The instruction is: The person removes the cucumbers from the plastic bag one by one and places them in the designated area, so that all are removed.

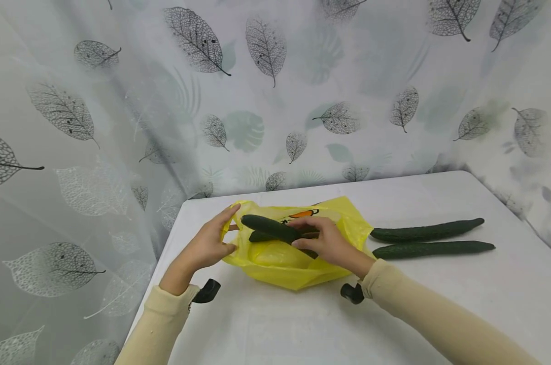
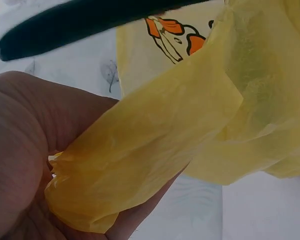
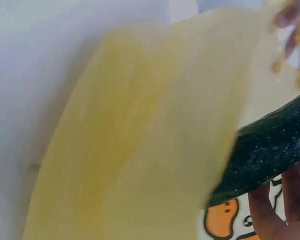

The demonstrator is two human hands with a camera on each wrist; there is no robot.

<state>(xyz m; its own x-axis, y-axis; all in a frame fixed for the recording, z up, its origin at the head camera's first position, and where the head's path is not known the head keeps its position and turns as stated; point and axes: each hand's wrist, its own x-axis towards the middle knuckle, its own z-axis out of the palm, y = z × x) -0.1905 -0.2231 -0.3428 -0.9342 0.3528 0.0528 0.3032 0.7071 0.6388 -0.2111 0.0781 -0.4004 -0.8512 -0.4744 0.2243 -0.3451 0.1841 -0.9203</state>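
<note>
A thin yellow plastic bag (image 1: 298,276) lies on the table with its mouth spread wide. My left hand (image 1: 207,244) holds the bag's left rim; in the left wrist view the film (image 2: 140,145) passes between thumb and fingers. Over the bag's opening, my right hand (image 1: 324,238) grips a dark green cucumber (image 1: 267,226), tilted with its free end up and to the left. The right wrist view shows fingers (image 3: 292,200) under that cucumber (image 3: 270,150), part of it behind yellow film. Beneath it, another dark green cucumber (image 1: 259,236) shows partly inside the bag.
Two long cucumbers, a rear one (image 1: 428,231) and a front one (image 1: 435,249), lie side by side right of the bag, their left ends against it. Under everything is a white-covered table (image 1: 275,324). A leaf-patterned curtain (image 1: 280,101) hangs behind and at the sides.
</note>
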